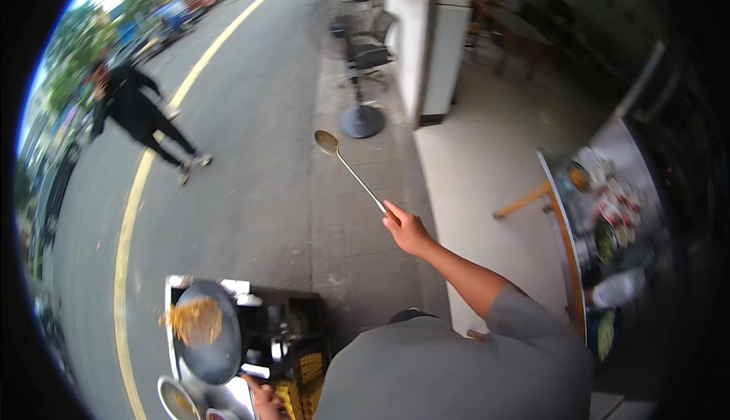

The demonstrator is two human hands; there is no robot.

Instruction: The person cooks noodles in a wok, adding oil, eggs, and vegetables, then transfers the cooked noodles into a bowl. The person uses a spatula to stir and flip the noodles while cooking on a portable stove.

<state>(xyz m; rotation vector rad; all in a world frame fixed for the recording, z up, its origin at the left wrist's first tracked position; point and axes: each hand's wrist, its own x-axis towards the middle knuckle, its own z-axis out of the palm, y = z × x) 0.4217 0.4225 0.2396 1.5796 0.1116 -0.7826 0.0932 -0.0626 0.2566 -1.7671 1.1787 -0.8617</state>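
My right hand grips the handle of a long metal ladle, held out over the pavement with its bowl away from me. At the bottom of the view my left hand is closed around the handle of a dark wok. The wok is tilted over a cooking stand. Brownish-yellow food, blurred and probably noodles or rice, is spread over the wok's upper part and past its left rim. A metal bowl sits beside the wok, with some yellow contents.
A person in black is on the road near the yellow line. Ahead stand a round-based post and an office chair. A table with ingredients is at right. Yellow egg trays lie beside the stand.
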